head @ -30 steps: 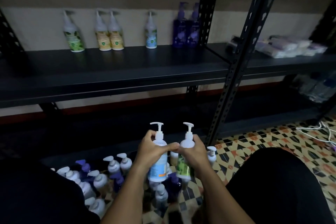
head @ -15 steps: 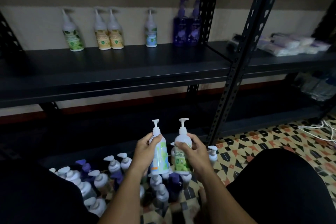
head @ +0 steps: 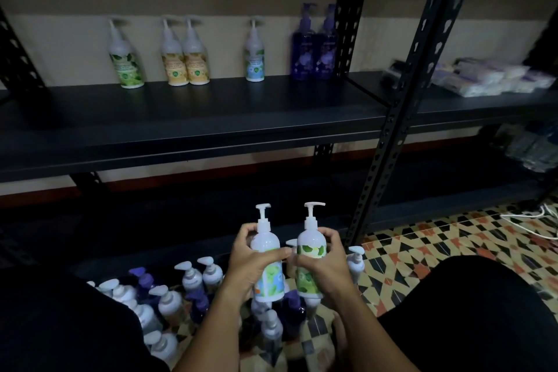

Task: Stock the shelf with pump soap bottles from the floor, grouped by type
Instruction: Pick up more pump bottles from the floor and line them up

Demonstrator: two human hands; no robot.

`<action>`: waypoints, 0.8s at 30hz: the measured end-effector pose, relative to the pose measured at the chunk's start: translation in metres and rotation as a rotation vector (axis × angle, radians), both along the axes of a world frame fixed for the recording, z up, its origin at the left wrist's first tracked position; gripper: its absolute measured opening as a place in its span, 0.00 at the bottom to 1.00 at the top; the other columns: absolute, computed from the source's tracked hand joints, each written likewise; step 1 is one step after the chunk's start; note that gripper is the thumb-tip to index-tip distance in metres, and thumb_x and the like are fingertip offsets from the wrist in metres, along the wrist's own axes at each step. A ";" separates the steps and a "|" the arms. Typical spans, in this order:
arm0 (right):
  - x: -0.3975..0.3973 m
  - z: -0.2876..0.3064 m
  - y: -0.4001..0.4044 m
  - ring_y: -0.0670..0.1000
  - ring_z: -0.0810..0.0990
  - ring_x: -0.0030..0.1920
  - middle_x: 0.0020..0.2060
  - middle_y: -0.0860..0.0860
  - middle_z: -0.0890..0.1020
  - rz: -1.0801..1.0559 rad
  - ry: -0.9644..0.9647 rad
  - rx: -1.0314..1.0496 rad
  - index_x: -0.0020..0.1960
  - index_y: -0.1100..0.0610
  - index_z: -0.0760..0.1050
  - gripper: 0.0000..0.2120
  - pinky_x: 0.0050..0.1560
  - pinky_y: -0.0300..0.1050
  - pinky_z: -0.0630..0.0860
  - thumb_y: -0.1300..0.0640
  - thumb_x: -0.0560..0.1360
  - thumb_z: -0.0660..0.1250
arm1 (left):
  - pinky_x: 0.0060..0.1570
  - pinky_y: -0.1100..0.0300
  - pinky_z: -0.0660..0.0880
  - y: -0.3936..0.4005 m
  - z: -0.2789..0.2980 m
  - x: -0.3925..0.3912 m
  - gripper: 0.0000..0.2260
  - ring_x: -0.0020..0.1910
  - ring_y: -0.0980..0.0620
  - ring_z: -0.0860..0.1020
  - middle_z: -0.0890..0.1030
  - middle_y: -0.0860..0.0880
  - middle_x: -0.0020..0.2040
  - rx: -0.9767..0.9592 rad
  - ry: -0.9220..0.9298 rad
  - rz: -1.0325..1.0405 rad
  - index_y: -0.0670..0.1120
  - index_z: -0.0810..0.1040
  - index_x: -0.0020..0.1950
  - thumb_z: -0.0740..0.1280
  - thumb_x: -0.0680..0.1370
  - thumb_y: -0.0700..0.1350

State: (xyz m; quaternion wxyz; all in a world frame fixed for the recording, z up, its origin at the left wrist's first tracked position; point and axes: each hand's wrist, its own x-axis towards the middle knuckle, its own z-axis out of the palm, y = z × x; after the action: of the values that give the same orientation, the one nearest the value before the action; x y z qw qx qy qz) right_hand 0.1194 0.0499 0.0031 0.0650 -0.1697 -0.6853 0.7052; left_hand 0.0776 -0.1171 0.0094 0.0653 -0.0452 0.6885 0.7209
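Nearest, on the patterned floor [head: 422, 254] between the person's knees, stands the crowd of unshelved pump bottles [head: 169, 302], white and purple, all upright. Just above them the left hand [head: 250, 263] is curled round a white bottle with a blue-and-green label [head: 268, 266], and the right hand [head: 324, 263] is curled round a green-label bottle [head: 311, 263]. Both are held upright, pumps on top, side by side and nearly touching.

The shelf board [head: 211, 112] lies ahead and above both hands. Along its back edge stand a lone green-label bottle on the shelf [head: 125, 60] toward the left end, then two yellow-label bottles [head: 184, 57], one blue-label bottle [head: 254, 54], and two purple bottles [head: 314, 45] by the upright post [head: 347, 24].

I judge the right hand's bottle belongs by the green one far left, a cross-body reach. The left hand's label is too indistinct to match.
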 end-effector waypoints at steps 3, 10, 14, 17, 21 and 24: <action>0.000 0.000 0.001 0.59 0.85 0.49 0.53 0.55 0.82 -0.073 0.026 -0.013 0.56 0.46 0.74 0.35 0.48 0.62 0.84 0.57 0.55 0.87 | 0.48 0.44 0.84 -0.001 -0.002 -0.002 0.24 0.47 0.44 0.85 0.86 0.45 0.48 0.004 0.053 0.088 0.53 0.80 0.52 0.86 0.62 0.46; 0.004 0.008 0.001 0.53 0.85 0.56 0.55 0.49 0.86 -0.034 0.157 -0.021 0.61 0.43 0.81 0.22 0.55 0.54 0.83 0.57 0.70 0.81 | 0.53 0.42 0.83 -0.004 0.014 -0.002 0.11 0.51 0.38 0.86 0.86 0.42 0.53 0.112 0.118 -0.020 0.48 0.81 0.62 0.72 0.80 0.47; 0.005 0.017 -0.005 0.52 0.83 0.61 0.60 0.47 0.84 -0.006 0.159 -0.042 0.66 0.37 0.78 0.26 0.62 0.61 0.80 0.46 0.69 0.77 | 0.49 0.43 0.81 0.000 0.021 0.002 0.09 0.46 0.38 0.85 0.85 0.40 0.51 0.124 0.080 -0.074 0.53 0.80 0.59 0.68 0.80 0.51; 0.005 0.018 -0.007 0.52 0.84 0.59 0.57 0.48 0.85 -0.013 0.189 -0.026 0.63 0.37 0.79 0.22 0.61 0.61 0.80 0.51 0.71 0.74 | 0.51 0.37 0.80 0.000 0.020 0.002 0.17 0.46 0.40 0.84 0.85 0.43 0.49 0.101 0.084 -0.104 0.55 0.78 0.60 0.74 0.73 0.57; 0.005 0.019 -0.008 0.47 0.83 0.59 0.59 0.45 0.84 -0.003 0.240 0.020 0.65 0.43 0.78 0.24 0.58 0.49 0.82 0.60 0.74 0.77 | 0.49 0.50 0.84 0.001 0.021 -0.001 0.28 0.49 0.49 0.85 0.85 0.49 0.51 -0.059 0.152 -0.119 0.53 0.76 0.61 0.85 0.67 0.49; -0.002 0.024 -0.012 0.52 0.86 0.51 0.52 0.47 0.86 -0.039 0.262 0.043 0.63 0.45 0.78 0.29 0.49 0.49 0.84 0.65 0.67 0.81 | 0.45 0.53 0.83 0.002 0.029 -0.006 0.21 0.44 0.49 0.85 0.86 0.49 0.46 -0.104 0.204 -0.024 0.49 0.78 0.58 0.81 0.70 0.38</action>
State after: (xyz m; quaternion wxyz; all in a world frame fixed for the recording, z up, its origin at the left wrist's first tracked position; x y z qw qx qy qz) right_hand 0.1175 0.0376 0.0274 0.1715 -0.0881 -0.6826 0.7049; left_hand 0.0718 -0.1149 0.0382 0.0010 0.0332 0.7287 0.6840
